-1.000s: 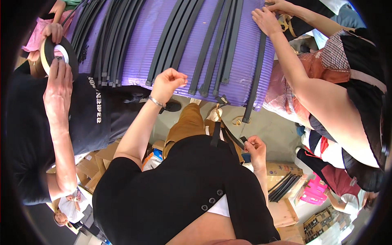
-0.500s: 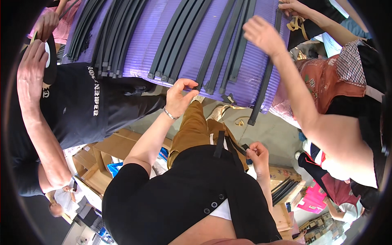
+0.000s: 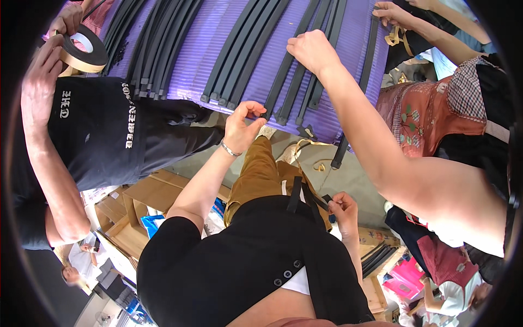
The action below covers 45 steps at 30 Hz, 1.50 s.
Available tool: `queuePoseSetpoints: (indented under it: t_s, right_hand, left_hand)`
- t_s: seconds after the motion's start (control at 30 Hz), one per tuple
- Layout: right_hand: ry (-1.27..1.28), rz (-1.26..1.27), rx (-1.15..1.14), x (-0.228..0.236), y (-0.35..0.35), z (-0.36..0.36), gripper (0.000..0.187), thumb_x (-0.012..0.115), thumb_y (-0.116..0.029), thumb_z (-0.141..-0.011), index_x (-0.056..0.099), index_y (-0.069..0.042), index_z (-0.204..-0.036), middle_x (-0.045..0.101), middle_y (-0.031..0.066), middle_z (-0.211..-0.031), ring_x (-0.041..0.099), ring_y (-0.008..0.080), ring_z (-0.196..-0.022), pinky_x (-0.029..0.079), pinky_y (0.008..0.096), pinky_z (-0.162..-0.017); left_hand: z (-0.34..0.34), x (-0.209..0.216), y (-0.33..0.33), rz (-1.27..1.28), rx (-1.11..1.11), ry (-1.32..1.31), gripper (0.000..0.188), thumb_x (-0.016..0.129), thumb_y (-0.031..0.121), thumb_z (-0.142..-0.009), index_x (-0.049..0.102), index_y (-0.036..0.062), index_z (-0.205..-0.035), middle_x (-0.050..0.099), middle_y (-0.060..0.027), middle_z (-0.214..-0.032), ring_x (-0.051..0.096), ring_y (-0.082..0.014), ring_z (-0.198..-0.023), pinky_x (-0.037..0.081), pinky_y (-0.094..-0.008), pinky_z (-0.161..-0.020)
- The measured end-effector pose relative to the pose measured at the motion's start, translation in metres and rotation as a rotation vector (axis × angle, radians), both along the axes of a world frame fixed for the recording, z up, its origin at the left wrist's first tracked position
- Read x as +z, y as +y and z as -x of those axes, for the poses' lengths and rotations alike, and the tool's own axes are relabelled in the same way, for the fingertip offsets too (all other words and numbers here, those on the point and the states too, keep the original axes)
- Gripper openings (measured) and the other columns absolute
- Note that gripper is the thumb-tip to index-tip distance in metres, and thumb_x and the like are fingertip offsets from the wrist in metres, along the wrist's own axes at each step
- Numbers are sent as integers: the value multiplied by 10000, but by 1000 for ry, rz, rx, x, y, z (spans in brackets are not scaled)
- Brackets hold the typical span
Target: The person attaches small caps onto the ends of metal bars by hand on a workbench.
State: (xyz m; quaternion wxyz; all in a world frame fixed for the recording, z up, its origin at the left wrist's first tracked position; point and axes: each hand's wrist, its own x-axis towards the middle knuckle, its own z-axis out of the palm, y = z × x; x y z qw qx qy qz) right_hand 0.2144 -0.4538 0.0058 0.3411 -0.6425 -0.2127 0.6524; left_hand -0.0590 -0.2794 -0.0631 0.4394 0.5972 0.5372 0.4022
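Note:
My left hand is at the near edge of the purple ribbed sheet, its thumb and forefinger closed on the near end of a long black strip. Down by my right hip, my right hand is closed in a pinch on a short black piece; what kind of piece it is I cannot make out. From the right, a co-worker's hand with bent fingers reaches over the same strip farther up. More long black strips lie side by side on the sheet.
On the left, another person's hands hold a tape roll. A co-worker's hand at the far right is by the last strip. Cardboard boxes stand behind me on the left, with more black strips in a box behind right.
The co-worker's hand from the right has moved left and down onto the strip near mine. The tape roll at the left has turned and come into fuller view. My hands hold their places.

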Motion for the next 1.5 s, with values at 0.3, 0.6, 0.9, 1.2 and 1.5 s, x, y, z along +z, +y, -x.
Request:
queuePoseSetpoints:
  t_s: [0.3,0.6,0.9,1.2,1.5]
  right_hand:
    - [-4,-4,23,-10,-11,-3,93,616,-20,-756,531,-54,-743,497,-45,-627,442,19,-569,337,156,-528]
    - [3,-11,25,-7,-10,2,96,617,-21,-757,529,-56,-741,496,-48,-637,439,19,-574,344,159,-533]
    - [16,-25,39,-9,-9,3,99,626,-40,-758,530,-59,-740,495,-55,-638,433,14,-573,341,155,-531]
    - [41,-40,51,-8,-6,7,102,631,-54,-773,532,-56,-752,514,-47,-647,460,11,-570,365,151,-525]
    - [57,-39,42,-2,0,11,105,633,-61,-778,530,-50,-762,521,-43,-652,481,19,-580,383,155,-535]
  left_hand:
    - [4,1,0,62,18,-75,275,647,-43,-693,566,48,-939,613,-18,-895,566,-95,-774,458,-228,-701]
    - [10,8,4,306,70,-557,266,596,-89,-749,547,26,-984,612,-52,-948,557,-84,-847,455,-200,-749]
    - [19,8,3,421,77,-779,224,629,-64,-737,588,9,-944,618,-68,-930,565,-99,-809,458,-214,-747]
    - [21,6,3,462,64,-762,146,591,-41,-766,594,-7,-907,622,-76,-895,572,-114,-775,457,-225,-694]
    - [17,17,2,451,35,-753,81,563,-20,-809,566,21,-879,622,-77,-833,593,-125,-698,486,-228,-614]
